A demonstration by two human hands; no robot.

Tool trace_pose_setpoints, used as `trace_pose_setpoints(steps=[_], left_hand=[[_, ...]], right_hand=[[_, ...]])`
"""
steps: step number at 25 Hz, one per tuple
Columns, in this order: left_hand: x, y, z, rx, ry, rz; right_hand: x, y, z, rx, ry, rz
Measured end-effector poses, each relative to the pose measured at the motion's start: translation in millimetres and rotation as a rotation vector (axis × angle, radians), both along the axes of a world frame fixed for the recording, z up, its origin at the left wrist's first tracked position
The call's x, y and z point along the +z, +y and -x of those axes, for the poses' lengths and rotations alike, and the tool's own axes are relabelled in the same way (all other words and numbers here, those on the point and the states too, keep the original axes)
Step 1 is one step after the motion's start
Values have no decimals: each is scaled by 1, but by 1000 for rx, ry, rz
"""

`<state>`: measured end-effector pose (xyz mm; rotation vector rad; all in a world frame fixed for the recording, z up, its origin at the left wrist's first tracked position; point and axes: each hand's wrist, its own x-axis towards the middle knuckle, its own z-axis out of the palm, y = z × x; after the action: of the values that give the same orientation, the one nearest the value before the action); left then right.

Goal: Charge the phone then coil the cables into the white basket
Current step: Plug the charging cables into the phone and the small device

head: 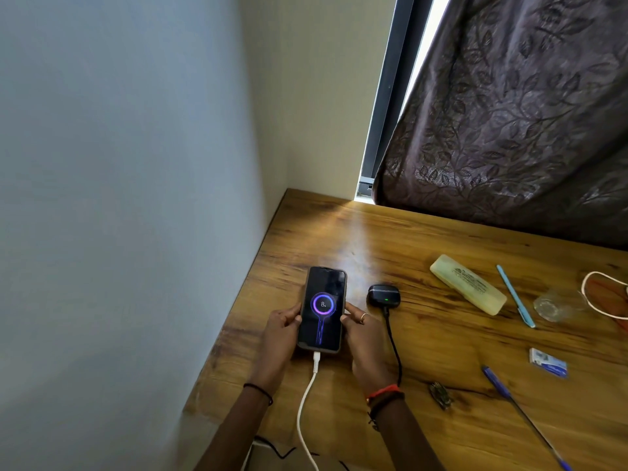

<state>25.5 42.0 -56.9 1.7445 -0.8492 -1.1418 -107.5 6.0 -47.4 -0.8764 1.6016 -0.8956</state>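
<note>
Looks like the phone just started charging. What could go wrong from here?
The white cable runs off the table's near edge, so a snag might drag the phone down. The phone lies near the table's left edge. The black cable passes beside the right hand, which could catch it.

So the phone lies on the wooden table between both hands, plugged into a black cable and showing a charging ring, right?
Not quite: the cable in the phone is white, not black. The head view shows the white cable running from its bottom edge. The black cable goes to the earbud case beside it. The rest holds: the phone lies on the wooden table between the left hand and right hand, charging ring lit.
</note>
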Motion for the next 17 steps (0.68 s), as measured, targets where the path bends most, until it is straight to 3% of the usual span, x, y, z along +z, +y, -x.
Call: trace_pose_setpoints(steps=[5, 17], left_hand=[[-14, -2, 0, 10, -64, -33], [-5, 1, 11, 60, -183, 6]], right_hand=[[-12, 0, -3, 54, 149, -6], [-18, -2, -2, 91, 255, 6]])
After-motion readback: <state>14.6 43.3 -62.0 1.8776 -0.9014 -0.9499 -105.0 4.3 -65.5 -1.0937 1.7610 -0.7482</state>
